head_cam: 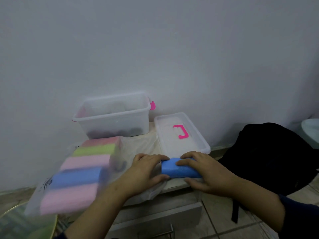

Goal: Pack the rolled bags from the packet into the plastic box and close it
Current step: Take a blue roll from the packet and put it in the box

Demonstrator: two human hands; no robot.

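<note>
1. Holding a blue rolled bag (179, 169) between them, both hands sit at the near edge of the desk (174, 184).
2. Left hand (145, 171) has its grip curled round the roll's left end, fingers over the top, thumb below.
3. Right hand (203, 171) grasps the roll's middle and right end, fingers draped across its top, thumb along the near side.
4. At 12 o'clock from the roll, just beyond the fingertips, lies the clear lid (181, 133), flat on the desk, with a pink handle (181, 131) on it.
5. At 11 o'clock, against the wall, stands the open clear plastic box (112, 116) with pink latches; dark shapes show through its base, too blurred to name.
6. At 9 o'clock, a clear packet (79, 173) holds a row of rolled bags in pink, green and blue; it is blurred.
7. At 3 o'clock, a black backpack (269, 157) rests on the tiled floor.
</note>
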